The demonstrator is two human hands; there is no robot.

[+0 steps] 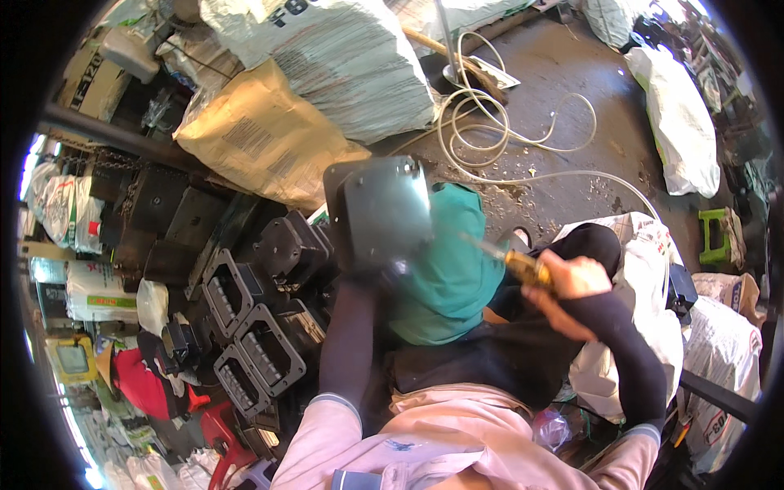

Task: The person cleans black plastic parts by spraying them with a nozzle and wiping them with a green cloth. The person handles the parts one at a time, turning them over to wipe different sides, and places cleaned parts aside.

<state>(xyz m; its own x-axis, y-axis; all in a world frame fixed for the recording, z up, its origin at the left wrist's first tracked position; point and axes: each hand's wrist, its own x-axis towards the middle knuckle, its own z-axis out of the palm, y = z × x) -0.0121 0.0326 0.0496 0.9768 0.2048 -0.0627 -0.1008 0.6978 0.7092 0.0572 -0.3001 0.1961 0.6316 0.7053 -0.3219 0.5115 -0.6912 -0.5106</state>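
Observation:
A black box-shaped plastic housing (377,208) with rounded corners is raised in front of me on the left. My left hand (396,271) holds its lower side, and most of the fingers are hidden or blurred. My right hand (576,286) is wrapped round a screwdriver with a yellow handle (527,269). Its blurred shaft points left toward the housing, apart from it. Under the shaft, green cloth (453,269) covers my left knee. Beside my left forearm several similar black housings (269,347) are stacked, with open frames facing up.
A tan paper sack (265,135) and a large white sack (327,65) stand ahead on the left. A pale hose (498,131) lies coiled on the floor near a broom (482,73). White sacks (621,359) sit at my right, with a green stool (713,237) beyond. Another person in red (143,384) is at far left.

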